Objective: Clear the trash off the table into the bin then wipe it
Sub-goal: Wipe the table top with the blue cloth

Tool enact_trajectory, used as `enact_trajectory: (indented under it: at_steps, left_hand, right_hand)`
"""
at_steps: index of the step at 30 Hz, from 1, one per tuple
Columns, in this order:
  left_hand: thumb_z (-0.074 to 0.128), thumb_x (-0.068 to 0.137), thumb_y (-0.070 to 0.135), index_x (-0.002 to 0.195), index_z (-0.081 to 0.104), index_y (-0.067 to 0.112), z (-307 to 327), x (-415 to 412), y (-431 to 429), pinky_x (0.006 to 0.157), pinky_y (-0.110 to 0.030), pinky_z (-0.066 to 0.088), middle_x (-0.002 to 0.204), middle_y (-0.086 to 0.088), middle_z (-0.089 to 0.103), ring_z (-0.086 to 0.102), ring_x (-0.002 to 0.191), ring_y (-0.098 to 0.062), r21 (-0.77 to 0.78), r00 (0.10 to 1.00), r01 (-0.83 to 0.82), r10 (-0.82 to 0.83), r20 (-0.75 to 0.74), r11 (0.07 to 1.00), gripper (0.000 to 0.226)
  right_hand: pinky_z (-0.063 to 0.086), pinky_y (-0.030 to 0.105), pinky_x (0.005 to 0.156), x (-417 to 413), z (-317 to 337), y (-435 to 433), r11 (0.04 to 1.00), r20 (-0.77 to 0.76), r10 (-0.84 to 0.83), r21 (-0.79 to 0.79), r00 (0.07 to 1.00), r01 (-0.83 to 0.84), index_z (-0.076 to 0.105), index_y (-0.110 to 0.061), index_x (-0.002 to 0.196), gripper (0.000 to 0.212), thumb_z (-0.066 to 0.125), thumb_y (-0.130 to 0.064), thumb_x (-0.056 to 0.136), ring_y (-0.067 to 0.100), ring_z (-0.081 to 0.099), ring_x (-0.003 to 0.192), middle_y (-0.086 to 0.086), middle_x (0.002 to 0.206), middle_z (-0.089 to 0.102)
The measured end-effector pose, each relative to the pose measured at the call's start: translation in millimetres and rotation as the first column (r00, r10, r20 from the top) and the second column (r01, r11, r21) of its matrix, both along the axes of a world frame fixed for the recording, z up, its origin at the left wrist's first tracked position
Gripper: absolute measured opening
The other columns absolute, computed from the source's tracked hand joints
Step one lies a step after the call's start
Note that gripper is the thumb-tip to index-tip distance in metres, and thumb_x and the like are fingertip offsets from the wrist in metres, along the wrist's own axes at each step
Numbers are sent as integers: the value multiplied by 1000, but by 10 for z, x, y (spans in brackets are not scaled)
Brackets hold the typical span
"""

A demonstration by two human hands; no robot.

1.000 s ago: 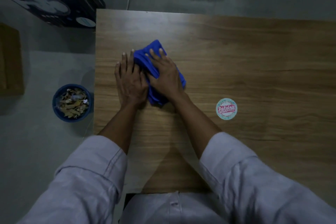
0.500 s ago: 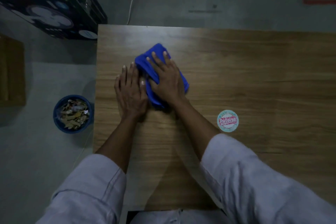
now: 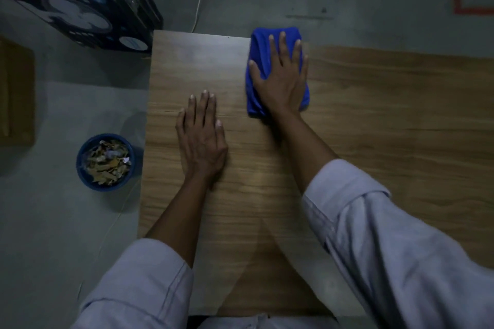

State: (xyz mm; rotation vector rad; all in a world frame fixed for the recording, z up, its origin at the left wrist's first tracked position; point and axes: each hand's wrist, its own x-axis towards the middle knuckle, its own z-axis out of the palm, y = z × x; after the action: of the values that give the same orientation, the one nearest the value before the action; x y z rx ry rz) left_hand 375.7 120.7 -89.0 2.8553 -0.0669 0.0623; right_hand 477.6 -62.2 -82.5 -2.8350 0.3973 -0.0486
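Observation:
A folded blue cloth (image 3: 256, 83) lies on the wooden table (image 3: 387, 120), reaching the table's far edge. My right hand (image 3: 283, 77) presses flat on the cloth with fingers spread and straight. My left hand (image 3: 201, 133) rests flat on the bare wood to the left of the cloth and nearer to me, apart from it. On the floor left of the table stands a round blue bin (image 3: 104, 161) filled with dry leaves and paper scraps.
A dark printed box (image 3: 80, 5) sits on the floor beyond the table's far left corner. A thin white cable (image 3: 200, 0) runs along the floor behind the table. A brown cardboard piece (image 3: 16, 93) lies at the far left. Red floor tape (image 3: 467, 10) marks the back right.
My right hand has slid the cloth away from me and to the right, up to the far edge. The two hands, side by side before, are apart now. The round sticker is out of view.

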Motion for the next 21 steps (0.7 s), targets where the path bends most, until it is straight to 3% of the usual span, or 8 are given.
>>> enact_trajectory:
  at_steps: [6,10,14,18,21]
  left_hand:
    - [36,103,27,157,34,14,1,11,34,124,-45,18,166,-1,28,20,155,-20,-12,1000,4,-3,13,1000,56]
    - [38,103,27,158,33,15,43,3,-6,125,-42,15,166,-1,28,19,155,-21,-30,1000,3,-3,5,1000,56]
    - [36,103,27,159,31,15,59,-16,-24,125,-40,11,167,-1,26,18,156,-21,-28,1000,-5,5,22,1000,57]
    - [37,103,27,154,40,12,22,-15,-4,125,-41,14,164,-5,32,21,155,-22,-39,999,-4,6,48,999,53]
    - [43,100,24,136,57,3,-28,22,37,123,-45,21,154,-16,47,32,151,-27,-99,997,-14,22,74,995,45]
  right_hand:
    - [15,52,125,-277,16,561,906,16,420,47,907,-420,32,-28,160,69,43,-55,98,31,14,158,-3,169,26]
    - [16,49,126,-700,-19,109,974,26,228,5,973,-228,31,-27,161,68,41,-54,100,32,17,157,-2,169,25]
    - [11,45,126,-193,14,177,993,-20,90,80,996,-88,29,-18,161,70,40,-52,101,36,13,157,4,169,23]
    - [8,39,126,376,68,702,965,-21,214,161,977,-208,32,-16,160,69,45,-48,100,35,19,156,9,167,30]
    - [10,41,127,340,92,957,914,-17,352,224,936,-339,33,-19,160,67,54,-41,99,34,16,157,6,167,29]
